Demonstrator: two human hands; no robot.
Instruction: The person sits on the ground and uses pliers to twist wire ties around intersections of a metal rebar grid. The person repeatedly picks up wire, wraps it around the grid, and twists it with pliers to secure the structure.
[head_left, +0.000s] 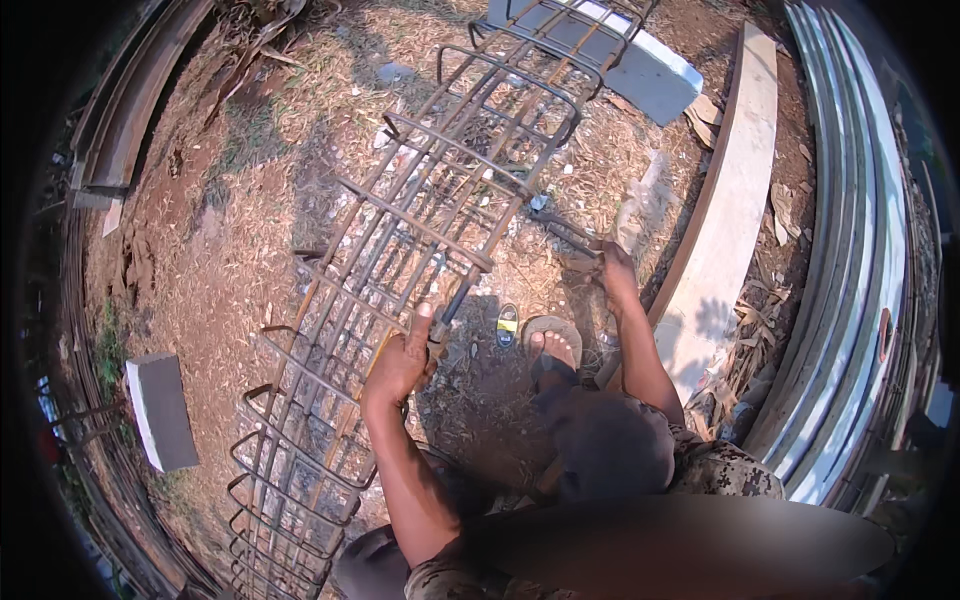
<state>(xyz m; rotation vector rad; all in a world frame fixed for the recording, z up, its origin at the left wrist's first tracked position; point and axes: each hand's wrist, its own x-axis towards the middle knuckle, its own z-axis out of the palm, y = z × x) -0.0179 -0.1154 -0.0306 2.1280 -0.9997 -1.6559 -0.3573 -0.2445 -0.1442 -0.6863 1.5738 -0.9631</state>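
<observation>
A long rebar cage of rusty lengthwise bars and dark bent stirrups runs diagonally before me, from lower left to the top. My left hand is at its right side, thumb raised and fingers curled around the edge bar, partly hidden by the hand. Beside the thumb is a dark stretch of bar. Right of the cage, my right hand grips a slim dark metal tool. Its far end points toward the cage, apart from or just at the edge bar; I cannot tell which. Its exact kind is unclear.
A grey-and-white block lies under the cage's far end, another block at left. A wooden plank and corrugated sheets line the right. A small oval object with a yellow label is near my sandalled foot.
</observation>
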